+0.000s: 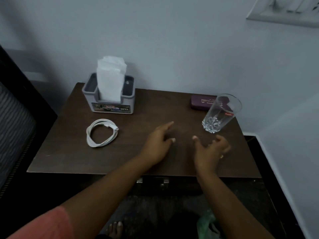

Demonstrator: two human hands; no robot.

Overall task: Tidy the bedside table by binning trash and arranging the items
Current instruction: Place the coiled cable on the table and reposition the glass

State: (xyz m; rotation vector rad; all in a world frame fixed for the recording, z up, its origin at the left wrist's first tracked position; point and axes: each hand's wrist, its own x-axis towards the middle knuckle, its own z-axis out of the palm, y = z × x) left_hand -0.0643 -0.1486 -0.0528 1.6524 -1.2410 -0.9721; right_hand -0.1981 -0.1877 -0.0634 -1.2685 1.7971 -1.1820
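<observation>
While both hands hover empty over the dark brown wooden surface (69, 152), four items sit arranged on it.
A grey plastic tissue holder (110, 104) stuffed with upright white tissues serves as anchor: the coiled white cable (101, 133) lies just in front of it, the flat maroon rectangular case (200, 102) and the clear glass tumbler (221, 114) stand well to its right. Nearer the viewer and right of the holder, the left hand (158, 144) has its index finger stretched out, and the right hand (210, 150) has loosely curled fingers; the hands are apart, gripping nothing.
</observation>
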